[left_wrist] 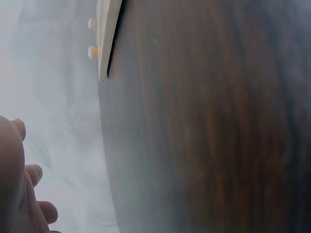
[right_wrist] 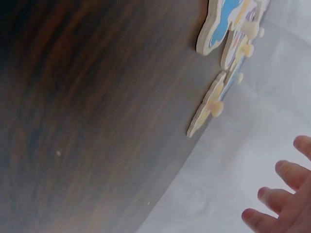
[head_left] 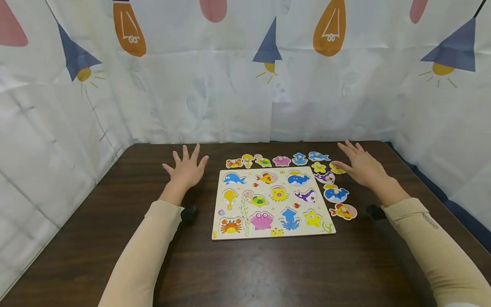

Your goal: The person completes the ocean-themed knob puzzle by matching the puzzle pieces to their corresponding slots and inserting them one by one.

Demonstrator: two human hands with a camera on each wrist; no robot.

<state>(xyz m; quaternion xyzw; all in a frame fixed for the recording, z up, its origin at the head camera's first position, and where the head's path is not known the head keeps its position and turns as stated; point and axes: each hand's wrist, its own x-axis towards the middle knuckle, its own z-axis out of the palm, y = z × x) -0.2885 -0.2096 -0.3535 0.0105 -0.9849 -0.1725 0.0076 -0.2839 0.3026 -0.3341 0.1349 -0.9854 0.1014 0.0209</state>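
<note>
My left hand (head_left: 186,170) is held with fingers spread to the left of a wooden puzzle board (head_left: 261,234) and holds nothing. My right hand (head_left: 362,168) has its fingers extended over the right side, its thumb overlapping the yellow octopus piece (head_left: 337,169) in the head view. Close by lie a starfish piece (head_left: 319,167), a purple whale piece (head_left: 324,177), a blue whale piece (head_left: 335,195) and a red-and-yellow fish piece (head_left: 345,212). The board carries printed sea animals. In the right wrist view, knobbed pieces (right_wrist: 208,112) lie beyond the fingers (right_wrist: 274,199).
Along the board's far edge run crab (head_left: 234,163), seahorse (head_left: 247,160), turtle (head_left: 263,161), shell (head_left: 281,161), squid (head_left: 299,159) and dolphin (head_left: 319,156) pieces. A dark wooden table (head_left: 249,273) bears everything. A printed white curtain (head_left: 230,98) hangs behind it.
</note>
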